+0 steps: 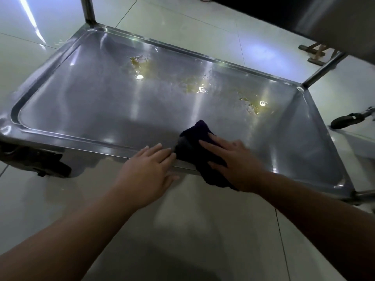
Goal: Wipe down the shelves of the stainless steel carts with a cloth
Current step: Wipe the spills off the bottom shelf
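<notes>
The low shelf of a stainless steel cart fills the view, a shallow tray with a raised rim. Yellowish wet smears run across its far half. A dark purple cloth lies over the near rim, part on the shelf and part hanging off the edge. My right hand presses flat on the cloth with fingers spread. My left hand rests flat on the near rim just left of the cloth, fingertips touching its edge.
Cart posts rise at the far left and far right. A black caster sits under the near left corner. The edge of an upper shelf overhangs top right. Another cart's wheel is at right. Pale tiled floor surrounds.
</notes>
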